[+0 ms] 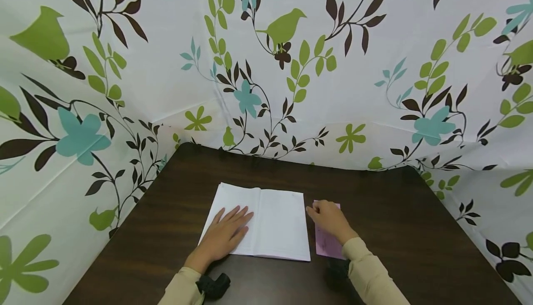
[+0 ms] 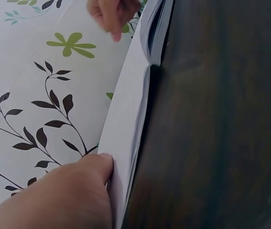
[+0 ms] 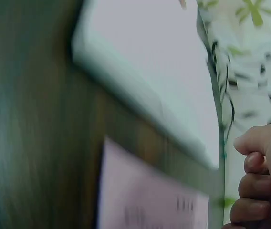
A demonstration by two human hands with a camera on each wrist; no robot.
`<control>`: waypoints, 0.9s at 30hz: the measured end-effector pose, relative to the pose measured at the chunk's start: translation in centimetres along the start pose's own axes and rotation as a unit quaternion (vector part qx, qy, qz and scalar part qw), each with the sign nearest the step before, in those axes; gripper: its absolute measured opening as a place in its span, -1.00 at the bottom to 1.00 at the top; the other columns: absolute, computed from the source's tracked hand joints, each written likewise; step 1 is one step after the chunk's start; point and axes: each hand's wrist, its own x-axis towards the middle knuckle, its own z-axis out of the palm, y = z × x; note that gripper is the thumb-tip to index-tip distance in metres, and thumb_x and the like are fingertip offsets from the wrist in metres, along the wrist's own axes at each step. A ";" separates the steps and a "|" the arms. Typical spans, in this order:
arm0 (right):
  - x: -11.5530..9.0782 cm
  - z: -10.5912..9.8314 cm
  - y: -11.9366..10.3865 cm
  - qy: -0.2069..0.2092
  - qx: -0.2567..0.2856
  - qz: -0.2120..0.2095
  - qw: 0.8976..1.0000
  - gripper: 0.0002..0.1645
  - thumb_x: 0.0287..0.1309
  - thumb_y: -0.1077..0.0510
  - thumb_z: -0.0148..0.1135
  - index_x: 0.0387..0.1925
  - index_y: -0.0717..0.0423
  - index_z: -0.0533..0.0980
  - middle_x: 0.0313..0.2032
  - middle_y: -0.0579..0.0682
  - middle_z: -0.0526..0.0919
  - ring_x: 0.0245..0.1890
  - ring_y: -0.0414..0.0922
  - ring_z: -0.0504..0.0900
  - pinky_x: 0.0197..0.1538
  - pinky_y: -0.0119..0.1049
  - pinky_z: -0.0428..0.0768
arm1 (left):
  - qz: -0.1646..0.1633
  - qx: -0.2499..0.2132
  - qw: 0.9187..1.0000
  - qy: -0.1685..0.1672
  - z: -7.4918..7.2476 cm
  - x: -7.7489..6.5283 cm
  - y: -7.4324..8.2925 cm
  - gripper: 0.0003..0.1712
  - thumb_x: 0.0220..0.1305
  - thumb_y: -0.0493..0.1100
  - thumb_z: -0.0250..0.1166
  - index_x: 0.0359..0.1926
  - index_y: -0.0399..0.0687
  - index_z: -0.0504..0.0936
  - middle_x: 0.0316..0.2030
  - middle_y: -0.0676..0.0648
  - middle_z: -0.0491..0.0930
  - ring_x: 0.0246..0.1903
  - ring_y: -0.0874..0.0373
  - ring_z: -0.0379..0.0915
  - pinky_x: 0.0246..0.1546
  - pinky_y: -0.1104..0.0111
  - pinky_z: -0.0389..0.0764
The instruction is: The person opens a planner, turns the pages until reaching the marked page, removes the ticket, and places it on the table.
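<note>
An open notebook (image 1: 283, 224) with white pages lies on the dark table. My left hand (image 1: 226, 233) rests on its left page with the fingers straight and spread. In the left wrist view the thumb lies along the page's near edge. Just right of the notebook is a pink sheet (image 1: 329, 245), which shows blurred dark print in the right wrist view. Over the upper part of that sheet is my right hand (image 1: 331, 219), its fingers curled in. Nothing shows in its grasp in the right wrist view (image 3: 264, 176), and it hides part of the sheet.
The dark wood-grained table (image 1: 395, 221) stretches out on both sides of the notebook. A white cloth (image 1: 362, 87) printed with leaves, flowers and birds hangs behind the table and along its sides. A black wrist strap (image 1: 213, 286) sits at the left wrist.
</note>
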 end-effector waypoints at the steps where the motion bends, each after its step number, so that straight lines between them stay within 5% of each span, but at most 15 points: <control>1: 0.1 0.3 -0.6 0.002 -0.003 -0.010 1.000 -0.42 0.43 0.11 0.25 -0.70 -0.02 0.22 -0.71 -0.17 0.22 -0.67 -0.25 0.18 -0.57 -0.38 0.19 | 0.001 0.005 1.000 0.003 0.0 0.1 0.1 -0.45 0.59 0.02 0.09 0.49 0.03 0.45 0.49 -0.09 0.35 0.52 -0.12 0.17 0.50 -0.22 -0.06; 11: 0.7 2.4 -4.4 -0.007 -0.047 -0.060 0.997 -0.48 0.41 0.13 0.29 -0.68 0.01 0.33 -0.70 -0.17 0.26 -0.64 -0.25 0.25 -0.54 -0.37 0.22 | -0.033 0.023 0.999 -0.008 0.3 0.2 0.4 -0.38 0.60 0.12 0.05 0.52 -0.02 0.39 0.52 -0.10 0.30 0.53 -0.09 0.14 0.51 -0.21 -0.04; 18: 0.3 3.3 -4.4 -0.031 -0.032 -0.063 0.997 -0.49 0.37 0.14 0.34 -0.68 0.03 0.34 -0.68 -0.17 0.28 -0.63 -0.26 0.28 -0.53 -0.39 0.24 | -0.041 0.027 0.996 -0.079 -0.2 -0.4 0.9 0.20 0.22 0.64 0.12 0.60 -0.08 0.21 0.60 -0.13 0.11 0.59 -0.06 -0.04 0.54 -0.16 -0.15; 22: -0.2 3.7 -3.6 -0.040 -0.041 -0.070 0.996 -0.50 0.36 0.11 0.36 -0.66 0.03 0.35 -0.66 -0.18 0.27 -0.61 -0.27 0.26 -0.50 -0.40 0.22 | -0.011 0.021 0.995 -0.094 -0.8 -1.0 1.4 0.27 0.14 0.65 0.20 0.59 -0.13 0.23 0.59 -0.18 0.13 0.58 -0.10 -0.01 0.53 -0.17 -0.08; 27: -0.5 3.6 -2.9 -0.045 -0.039 -0.073 0.996 -0.52 0.35 0.07 0.38 -0.64 0.02 0.38 -0.65 -0.20 0.29 -0.58 -0.27 0.27 -0.48 -0.39 0.23 | 0.062 0.042 0.996 -0.048 -1.5 -1.4 2.0 -0.03 0.30 0.46 0.27 0.43 -0.17 0.47 0.44 -0.23 0.40 0.45 -0.12 0.30 0.44 -0.13 0.23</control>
